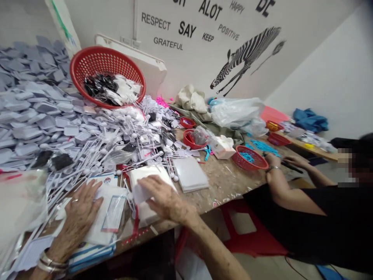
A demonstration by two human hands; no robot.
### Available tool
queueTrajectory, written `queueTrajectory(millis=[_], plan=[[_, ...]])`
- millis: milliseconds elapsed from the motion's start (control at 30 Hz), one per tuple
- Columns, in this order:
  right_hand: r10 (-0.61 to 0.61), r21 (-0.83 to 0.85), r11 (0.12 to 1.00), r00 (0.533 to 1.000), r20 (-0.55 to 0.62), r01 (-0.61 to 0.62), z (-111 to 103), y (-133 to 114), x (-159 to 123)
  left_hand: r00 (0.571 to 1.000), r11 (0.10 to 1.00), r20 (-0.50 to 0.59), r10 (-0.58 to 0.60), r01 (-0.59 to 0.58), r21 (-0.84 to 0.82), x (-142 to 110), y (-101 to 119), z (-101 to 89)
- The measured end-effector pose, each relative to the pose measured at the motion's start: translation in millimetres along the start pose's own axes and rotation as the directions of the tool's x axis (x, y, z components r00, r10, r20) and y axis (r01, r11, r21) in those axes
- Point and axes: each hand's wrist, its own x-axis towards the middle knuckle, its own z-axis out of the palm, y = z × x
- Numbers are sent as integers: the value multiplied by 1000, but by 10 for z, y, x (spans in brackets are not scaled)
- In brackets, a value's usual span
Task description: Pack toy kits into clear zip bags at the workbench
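Note:
My left hand (83,208) lies flat with its fingers spread on a white packet (100,223). On that packet sits a small clear sleeve (113,212) with a blue-edged card in it. My right hand (166,196) is curled over a stack of white sheets (150,175), its fingers around a curved white sheet (141,193). Beside this stack is a second pile of translucent white sheets (190,174). Blue-and-white printed packs (91,256) lie under my left hand, at the table's front edge.
White plastic spoons (96,155) and many white trays (37,112) are heaped at the left. A red basket (107,54) of black and white packets stands behind. To the right, a co-worker's hands (272,159) are near a red basket (252,163) with blue pieces.

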Motion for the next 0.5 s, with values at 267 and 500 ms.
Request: queueTrajectory(millis=[267,500], plan=[[-33,255,967,993,113,3,145,-735,122,821,580,565,-81,500,-643,-169,751,-608],[454,346,867,853,-257,-358,680,-940,-146,776,-133,552,-304,540,-831,-303,1209,-499]])
